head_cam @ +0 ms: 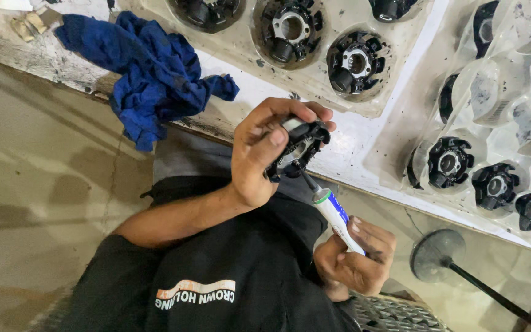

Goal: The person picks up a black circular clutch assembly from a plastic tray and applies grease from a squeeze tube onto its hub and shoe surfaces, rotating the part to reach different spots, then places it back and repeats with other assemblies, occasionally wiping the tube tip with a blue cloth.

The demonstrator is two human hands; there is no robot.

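Black round part (296, 150) gripped in left hand (259, 154) fingers; right hand (357, 255) fingers pinching tube (337, 218), nozzle seemingly touching; stained white bench (351, 132).

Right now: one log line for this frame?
left hand: holds black round part | right hand: holds tube, nozzle at part | trays behind

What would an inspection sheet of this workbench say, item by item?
Surface: stained whitish bench, worn at the edge.
Job's things: round black part; the nozzle of a small white-and-blue tube meets it.
Clutter: crumpled blue rag on the bench edge; clear plastic trays holding similar black parts.
Hands: left hand grips the round black part; right hand holds the tube.
Cables: thin lines near the floor, too small to tell.
Surroundings: concrete floor; metal disc on a dark rod.
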